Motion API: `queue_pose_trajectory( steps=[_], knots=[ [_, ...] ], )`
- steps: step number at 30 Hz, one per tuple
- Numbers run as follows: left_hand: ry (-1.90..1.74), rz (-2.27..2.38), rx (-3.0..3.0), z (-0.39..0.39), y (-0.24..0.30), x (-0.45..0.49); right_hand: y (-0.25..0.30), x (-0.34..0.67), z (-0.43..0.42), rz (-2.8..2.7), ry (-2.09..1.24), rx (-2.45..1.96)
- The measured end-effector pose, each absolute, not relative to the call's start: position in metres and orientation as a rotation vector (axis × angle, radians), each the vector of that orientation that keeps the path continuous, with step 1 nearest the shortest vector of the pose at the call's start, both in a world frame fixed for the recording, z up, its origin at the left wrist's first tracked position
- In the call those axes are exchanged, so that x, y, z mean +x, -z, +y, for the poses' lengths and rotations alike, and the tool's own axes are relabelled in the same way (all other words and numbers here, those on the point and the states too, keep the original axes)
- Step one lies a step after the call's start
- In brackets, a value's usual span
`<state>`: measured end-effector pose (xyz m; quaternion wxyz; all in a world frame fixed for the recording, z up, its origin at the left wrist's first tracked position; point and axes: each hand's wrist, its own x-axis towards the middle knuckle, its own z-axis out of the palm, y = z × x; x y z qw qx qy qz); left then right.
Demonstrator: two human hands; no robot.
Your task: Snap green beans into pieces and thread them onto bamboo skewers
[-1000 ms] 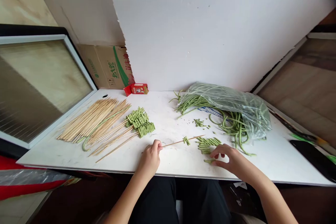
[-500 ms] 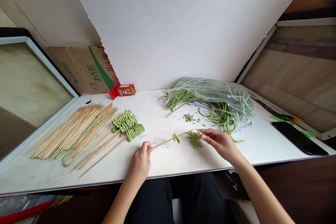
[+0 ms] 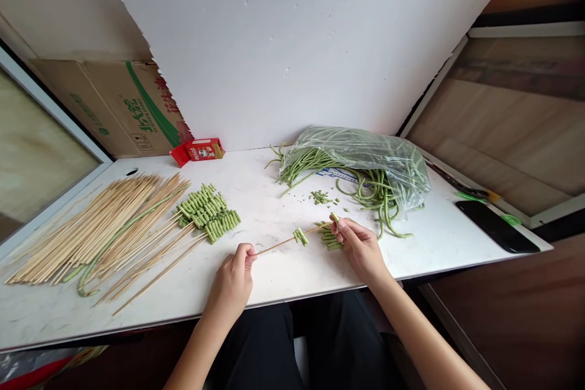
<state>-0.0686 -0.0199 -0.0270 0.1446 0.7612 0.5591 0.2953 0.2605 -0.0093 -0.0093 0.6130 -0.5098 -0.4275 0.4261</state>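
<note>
My left hand (image 3: 235,277) pinches one end of a thin bamboo skewer (image 3: 276,245), which slants up to the right. A few cut green bean pieces (image 3: 300,236) are threaded partway along it. My right hand (image 3: 359,247) is closed on a short bean piece (image 3: 335,217) at the skewer's far end; whether the tip has pierced it I cannot tell. Beneath that hand lies a small pile of cut bean pieces (image 3: 331,237), partly hidden by the fingers. To the left, several filled bean skewers (image 3: 208,210) are stacked together.
Many bare skewers (image 3: 105,219) cover the table's left side, a long bean (image 3: 119,237) across them. A clear plastic bag (image 3: 356,143) of long beans lies at the back right, bean scraps (image 3: 321,197) before it. A red box (image 3: 201,150) and black phone (image 3: 496,226) flank these.
My right hand has moved from the pile of cut pieces to the skewer's tip with a bean piece. The whole view has shifted a little.
</note>
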Motion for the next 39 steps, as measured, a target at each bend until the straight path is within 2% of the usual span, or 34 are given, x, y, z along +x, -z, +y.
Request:
queue_pose_trajectory(
  steps=[4,39],
  knots=[
    [-0.835,1.597,2.216,-0.0202,0.0272,-0.0673,0.0094,0.2606,-0.0095,-0.818,-1.05,-1.053],
    [-0.882,1.641,2.283,-0.0239,0.0215,-0.061,0.0045,0.2578,-0.0121,-0.818,-1.173,-1.024]
  ],
)
